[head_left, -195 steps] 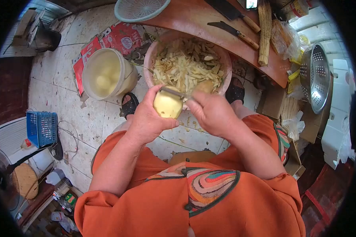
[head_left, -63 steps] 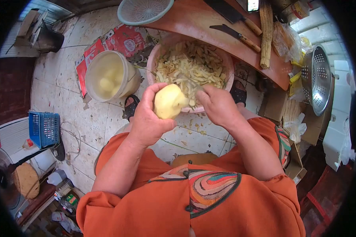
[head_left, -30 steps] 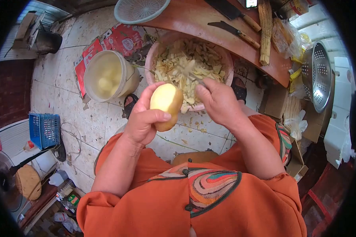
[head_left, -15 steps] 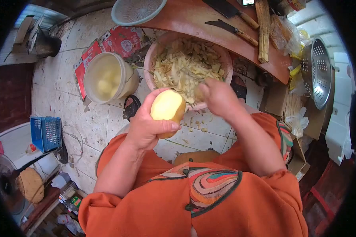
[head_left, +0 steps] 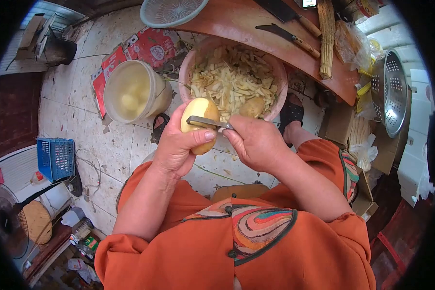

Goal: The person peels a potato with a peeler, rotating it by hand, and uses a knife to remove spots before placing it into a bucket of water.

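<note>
We see the bare left hand (head_left: pixel 176 141) gripping an oval, yellow-brown potato (head_left: pixel 207 109), partly bared to pale flesh. In the bare right hand (head_left: pixel 258 144) we find a slim grey metal peeler (head_left: pixel 203 121), its head lying across the potato. Just beyond, we notice a round pink plastic basin (head_left: pixel 282 82) heaped with pale, thin potato peelings (head_left: pixel 227 81); an unpeeled brown potato (head_left: pixel 252 107) rests on them near the right hand. Left of the basin we spot a translucent white plastic bucket (head_left: pixel 161 96) holding pale yellow peeled potatoes (head_left: pixel 130 101). On the reddish-brown wooden table (head_left: pixel 227 24) we see two dark-bladed, wooden-handled knives (head_left: pixel 290 36) lying side by side.
</note>
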### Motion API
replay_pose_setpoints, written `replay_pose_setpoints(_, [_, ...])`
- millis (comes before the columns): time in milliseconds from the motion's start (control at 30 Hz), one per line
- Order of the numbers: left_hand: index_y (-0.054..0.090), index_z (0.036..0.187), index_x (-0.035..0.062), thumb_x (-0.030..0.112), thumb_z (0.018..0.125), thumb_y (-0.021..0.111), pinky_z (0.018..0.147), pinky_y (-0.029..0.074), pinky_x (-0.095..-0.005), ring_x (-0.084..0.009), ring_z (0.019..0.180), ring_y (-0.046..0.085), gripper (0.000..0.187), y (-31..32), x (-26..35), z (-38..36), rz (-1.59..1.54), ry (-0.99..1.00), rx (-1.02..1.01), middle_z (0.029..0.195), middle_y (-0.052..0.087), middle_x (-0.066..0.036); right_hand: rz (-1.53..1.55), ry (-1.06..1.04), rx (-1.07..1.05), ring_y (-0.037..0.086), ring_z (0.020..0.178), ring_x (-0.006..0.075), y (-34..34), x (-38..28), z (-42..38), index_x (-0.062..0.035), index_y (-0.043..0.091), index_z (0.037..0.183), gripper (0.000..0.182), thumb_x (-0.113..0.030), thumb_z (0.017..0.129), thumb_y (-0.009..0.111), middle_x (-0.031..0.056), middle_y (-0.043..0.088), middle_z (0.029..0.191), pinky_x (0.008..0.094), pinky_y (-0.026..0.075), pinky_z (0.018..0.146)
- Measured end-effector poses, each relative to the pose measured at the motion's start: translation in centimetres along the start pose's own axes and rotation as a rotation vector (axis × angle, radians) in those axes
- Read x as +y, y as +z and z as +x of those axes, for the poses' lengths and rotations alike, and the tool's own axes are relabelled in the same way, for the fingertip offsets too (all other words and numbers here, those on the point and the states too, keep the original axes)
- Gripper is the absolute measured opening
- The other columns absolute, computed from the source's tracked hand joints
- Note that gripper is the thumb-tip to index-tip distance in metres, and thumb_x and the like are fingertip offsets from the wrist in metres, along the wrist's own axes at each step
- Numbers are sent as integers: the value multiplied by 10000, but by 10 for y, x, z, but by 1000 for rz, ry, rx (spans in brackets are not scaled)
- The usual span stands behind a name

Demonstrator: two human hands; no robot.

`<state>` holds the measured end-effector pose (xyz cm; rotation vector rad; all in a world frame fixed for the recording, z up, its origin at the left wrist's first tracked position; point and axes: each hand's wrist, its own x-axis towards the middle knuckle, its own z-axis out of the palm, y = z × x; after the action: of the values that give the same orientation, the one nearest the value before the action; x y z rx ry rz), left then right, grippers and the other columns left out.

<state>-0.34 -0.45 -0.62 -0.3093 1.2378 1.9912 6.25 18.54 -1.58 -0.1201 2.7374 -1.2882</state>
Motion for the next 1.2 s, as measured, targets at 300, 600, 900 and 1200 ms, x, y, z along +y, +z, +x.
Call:
replay_pose_setpoints(300, [367,1437,40,20,709,734,862,571,-418,-301,1043,633,816,0,2,0,-13,40,-5,1232,561,-144,105,185,118,625,804,450,-9,26,17,-3,573,879,296,-283,969,542,244,634,787,518,487,713])
replay_pose_setpoints(600, [289,1485,78,-27,710,749,817,586,-411,-303,1047,638,908,0,4,-1,-24,-35,-50,1221,569,-141,12,53,15,634,810,435,-5,17,10,-33,583,922,242,-267,965,541,219,647,832,528,502,719])
replay_pose_setpoints(900, [399,1399,26,168,781,609,773,590,-418,-336,1028,641,668,-5,2,3,-149,-18,-93,1206,586,-164,117,166,121,625,783,453,-6,14,12,-8,589,879,264,-257,960,556,260,621,785,507,483,683])
replay_pose_setpoints(1200, [391,1420,51,152,768,615,761,587,-425,-331,974,653,697,-11,-3,3,-298,-76,-280,1212,578,-163,65,117,151,620,789,464,4,25,12,-11,571,904,271,-273,965,548,251,626,793,520,480,695])
